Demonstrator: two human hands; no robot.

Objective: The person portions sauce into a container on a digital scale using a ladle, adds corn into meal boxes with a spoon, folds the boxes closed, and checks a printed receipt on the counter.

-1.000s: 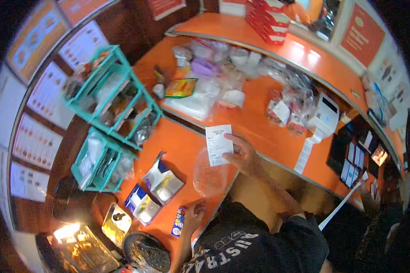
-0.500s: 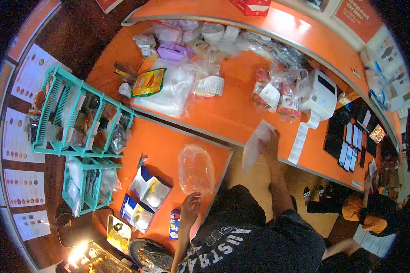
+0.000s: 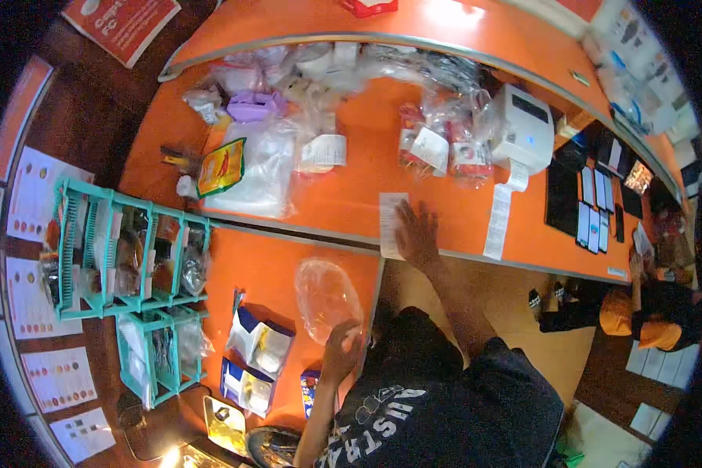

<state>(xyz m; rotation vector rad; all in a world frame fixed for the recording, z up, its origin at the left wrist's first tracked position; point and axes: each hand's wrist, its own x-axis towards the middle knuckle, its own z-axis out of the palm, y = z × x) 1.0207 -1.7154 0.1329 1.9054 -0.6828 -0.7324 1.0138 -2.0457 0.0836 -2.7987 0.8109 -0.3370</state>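
Observation:
My right hand (image 3: 419,236) lies palm down with fingers spread on a printed white paper slip (image 3: 391,222) at the counter's edge. My left hand (image 3: 342,349) has its fingers curled at the lower edge of a clear plastic bag (image 3: 324,292), which lies on the orange table (image 3: 288,253). Two open blue-and-white boxes (image 3: 267,341) (image 3: 246,388) with wrapped food are left of that hand. A blue packet (image 3: 310,390) is partly hidden behind my left forearm.
Teal racks (image 3: 144,246) with packets stand at left. Bagged items with receipts (image 3: 429,148), a white printer (image 3: 524,129) and several phones (image 3: 593,203) are on the far counter (image 3: 366,175). Another person (image 3: 639,316) is at right. A black round pan (image 3: 271,446) sits at the bottom.
My right hand has moved left and set the paper slip down flat on the counter's edge. My left hand has closed at the bag's lower edge. The view has shifted.

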